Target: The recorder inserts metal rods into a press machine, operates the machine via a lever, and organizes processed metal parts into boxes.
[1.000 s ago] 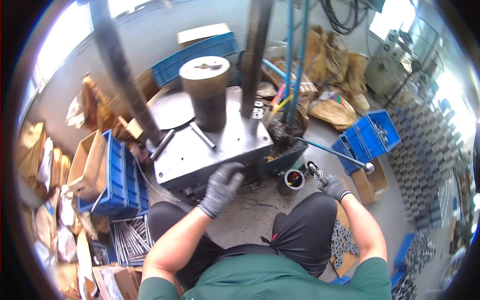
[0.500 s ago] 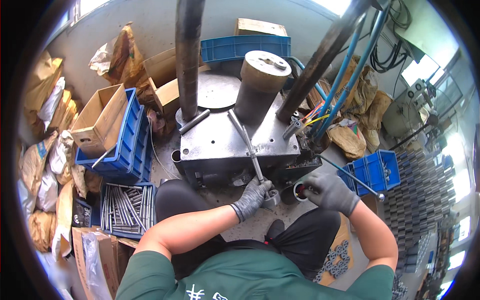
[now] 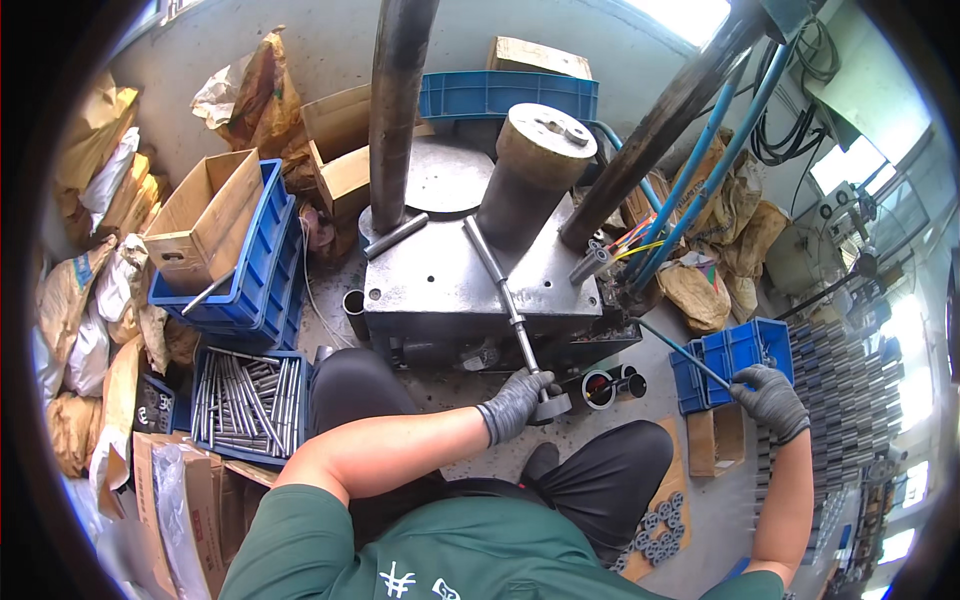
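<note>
My left hand (image 3: 518,407) is wrapped round the lower part of a stepped metal rod (image 3: 528,347). A round grey metal head (image 3: 551,406) sits at the rod's lower end, beside my fingers. The upper part of the rod leans over the steel block (image 3: 440,290) of the machine. Off to the right, my right hand (image 3: 772,400) is closed on the end of a long thin lever (image 3: 690,356); its ball knob is hidden in my glove. Between my hands, a dark-handled tool (image 3: 630,384) pokes out of a round container (image 3: 600,389) with red inside.
A loose metal bar (image 3: 397,236) lies on the block. Thick posts (image 3: 398,120) rise behind it. At left stands a blue crate of metal rods (image 3: 245,405); blue bins (image 3: 745,355) stand at right. Grey rings (image 3: 660,530) lie on cardboard near my right leg.
My right hand has left the round container and moved right onto the lever's knob. The dark-handled tool now shows in the container. My left hand still holds the rod.
</note>
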Available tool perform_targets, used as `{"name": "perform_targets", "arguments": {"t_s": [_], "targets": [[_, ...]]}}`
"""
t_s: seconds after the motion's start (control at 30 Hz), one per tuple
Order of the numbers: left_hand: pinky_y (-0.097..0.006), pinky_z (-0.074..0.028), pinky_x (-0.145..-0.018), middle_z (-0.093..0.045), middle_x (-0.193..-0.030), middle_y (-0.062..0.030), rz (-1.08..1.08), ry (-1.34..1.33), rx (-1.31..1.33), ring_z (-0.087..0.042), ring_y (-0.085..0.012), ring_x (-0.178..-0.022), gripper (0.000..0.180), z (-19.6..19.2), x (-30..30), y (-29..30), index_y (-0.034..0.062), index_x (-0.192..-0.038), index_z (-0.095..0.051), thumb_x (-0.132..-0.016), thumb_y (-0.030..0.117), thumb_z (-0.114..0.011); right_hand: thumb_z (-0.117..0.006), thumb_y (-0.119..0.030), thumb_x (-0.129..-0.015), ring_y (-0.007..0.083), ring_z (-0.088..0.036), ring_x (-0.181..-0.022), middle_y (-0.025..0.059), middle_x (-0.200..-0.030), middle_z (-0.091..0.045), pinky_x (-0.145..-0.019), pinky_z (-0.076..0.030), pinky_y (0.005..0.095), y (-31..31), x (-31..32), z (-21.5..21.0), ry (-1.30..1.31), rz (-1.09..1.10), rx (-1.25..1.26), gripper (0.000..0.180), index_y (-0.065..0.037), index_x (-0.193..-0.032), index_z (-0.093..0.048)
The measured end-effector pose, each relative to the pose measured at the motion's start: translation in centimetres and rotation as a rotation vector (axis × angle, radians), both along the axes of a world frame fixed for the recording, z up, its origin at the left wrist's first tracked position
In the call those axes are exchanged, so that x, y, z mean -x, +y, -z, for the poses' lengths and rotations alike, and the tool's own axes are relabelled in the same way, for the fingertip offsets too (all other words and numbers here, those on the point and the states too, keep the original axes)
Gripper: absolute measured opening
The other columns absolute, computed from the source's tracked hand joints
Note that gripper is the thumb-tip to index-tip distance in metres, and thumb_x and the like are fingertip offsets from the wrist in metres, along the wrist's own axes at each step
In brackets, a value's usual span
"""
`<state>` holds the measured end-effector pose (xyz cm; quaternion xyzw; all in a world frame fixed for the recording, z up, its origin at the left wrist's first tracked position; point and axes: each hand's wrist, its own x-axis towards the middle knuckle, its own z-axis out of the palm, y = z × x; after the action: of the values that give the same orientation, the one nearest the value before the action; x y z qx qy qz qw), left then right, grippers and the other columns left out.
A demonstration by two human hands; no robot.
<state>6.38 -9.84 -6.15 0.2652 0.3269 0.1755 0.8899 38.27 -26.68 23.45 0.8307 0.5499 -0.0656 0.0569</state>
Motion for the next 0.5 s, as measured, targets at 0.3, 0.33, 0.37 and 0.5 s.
{"name": "perform_targets", "arguments": {"t_s": [0.3,0.33,0.37,0.5], "targets": [[-0.045,-0.064,-0.070,-0.072,-0.104,-0.0110,-0.185,0.061,-0.017,-0.073,-0.0250,-0.087,0.029,-1.0,-0.4,2.8,0.0115,-0.116,-0.056,-0.105,0.037,-0.063,-0.085,-0.048,-0.079,0.0386,-0.067,-0.119,0.0224,-0.128,-0.068,-0.103,-0.054,0.0440,1.0,2.8,1.6,-0.052,-0.105,-0.039,0.089,-0.005,-0.149,-0.054],[-0.045,-0.064,-0.070,-0.072,-0.104,-0.0110,-0.185,0.064,-0.030,-0.073,-0.0250,-0.087,0.029,-0.6,-0.7,3.0,0.0115,-0.116,-0.056,-0.105,0.037,-0.063,-0.084,-0.049,-0.079,0.0384,-0.067,-0.117,0.0216,-0.127,-0.069,-0.102,-0.054,0.0438,0.8,2.8,1.8,-0.084,-0.101,-0.033,0.085,-0.005,-0.147,-0.056],[-0.043,-0.062,-0.067,-0.071,-0.099,-0.0093,-0.210,0.117,-0.145,-0.071,-0.0219,-0.082,0.027,0.2,-0.9,3.3,0.0106,-0.116,-0.057,-0.106,0.036,-0.061,-0.083,-0.049,-0.079,0.0383,-0.068,-0.116,0.0209,-0.126,-0.070,-0.101,-0.054,0.0435,1.0,3.0,1.9,-0.112,-0.103,-0.029,0.082,-0.006,-0.144,-0.059],[-0.035,-0.058,-0.068,-0.069,-0.095,-0.0077,-0.267,0.254,-0.537,-0.067,-0.0159,-0.077,0.027,3.9,-0.7,3.4,0.0063,-0.115,-0.058,-0.108,0.032,-0.061,-0.080,-0.044,-0.081,0.0360,-0.071,-0.108,0.0174,-0.121,-0.072,-0.096,-0.056,0.0427,1.0,2.1,1.8,-0.075,-0.178,0.037,0.066,-0.006,-0.134,-0.067]]}}
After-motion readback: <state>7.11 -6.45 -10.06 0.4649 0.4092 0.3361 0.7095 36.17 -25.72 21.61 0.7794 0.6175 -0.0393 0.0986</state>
